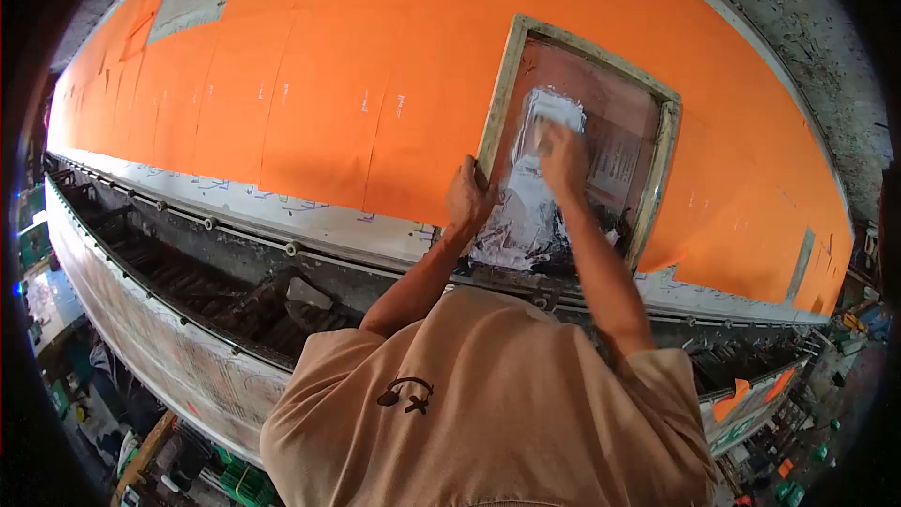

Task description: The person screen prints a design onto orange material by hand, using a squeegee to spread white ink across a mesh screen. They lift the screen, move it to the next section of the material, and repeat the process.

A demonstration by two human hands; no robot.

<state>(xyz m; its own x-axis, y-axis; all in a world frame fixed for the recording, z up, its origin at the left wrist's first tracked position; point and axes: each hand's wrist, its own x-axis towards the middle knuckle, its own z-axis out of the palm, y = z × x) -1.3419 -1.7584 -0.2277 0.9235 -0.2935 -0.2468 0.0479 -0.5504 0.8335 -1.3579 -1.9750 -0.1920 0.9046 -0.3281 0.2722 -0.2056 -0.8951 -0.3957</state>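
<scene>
In the head view, a wooden frame (503, 89) lies on orange cloth (310, 56), right of centre, its mesh smeared with white paste (527, 216) along the left and near parts. The left hand (471, 195) touches the near part of the frame's left bar; whether its fingers close around the bar, I cannot tell. The right hand (563, 161), blurred, is over the mesh, curled in a narrow grip on a tool (543, 137); only a tan bit of it shows, at the paste.

Lines of small print on the mesh, right of the paste, are too small to read. Small white marks on the cloth, left and right of the frame, are just as illegible. Handwriting in dark ink runs along the white strip (343, 216) at the cloth's near edge; I cannot make out words. The shirt (526, 394) bears a dark curved line and an "X". Nearer, at left, a pale block (308, 294) sits in a dark trough (206, 286).
</scene>
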